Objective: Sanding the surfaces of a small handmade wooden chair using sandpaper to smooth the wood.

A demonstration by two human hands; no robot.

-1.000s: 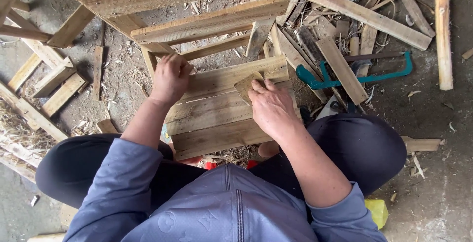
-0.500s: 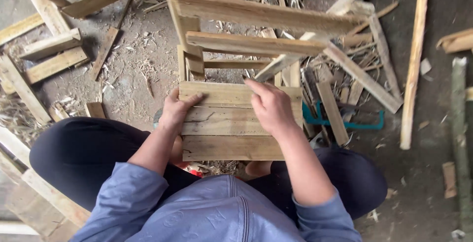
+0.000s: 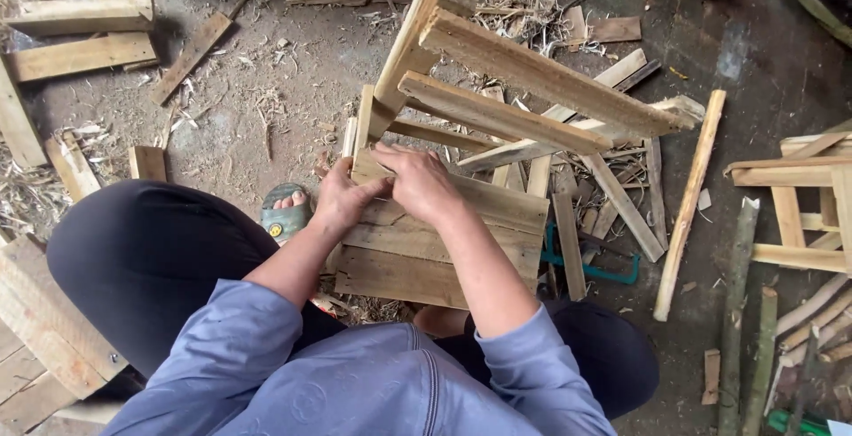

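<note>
Two hands rest on a small wooden stool (image 3: pixel 444 223) that lies on its side between the person's knees. Its plank seat faces the camera, and its legs and rails point away, toward the top of the view. The left hand (image 3: pixel 342 196) grips the left edge of the seat, fingers curled around the wood. The right hand (image 3: pixel 417 179) lies just beside it, pressed flat on the top plank with the fingers together; whether it pinches something small underneath, I cannot tell.

The ground (image 3: pixel 266 108) is bare dirt, covered with shavings and splinters. Loose boards (image 3: pixel 80 54) lie at the upper left, and a long slat (image 3: pixel 688 205) lies at the right. A teal saw (image 3: pixel 590 267) shows partly behind the stool. One green sandal (image 3: pixel 284 214) shows just beside the left hand.
</note>
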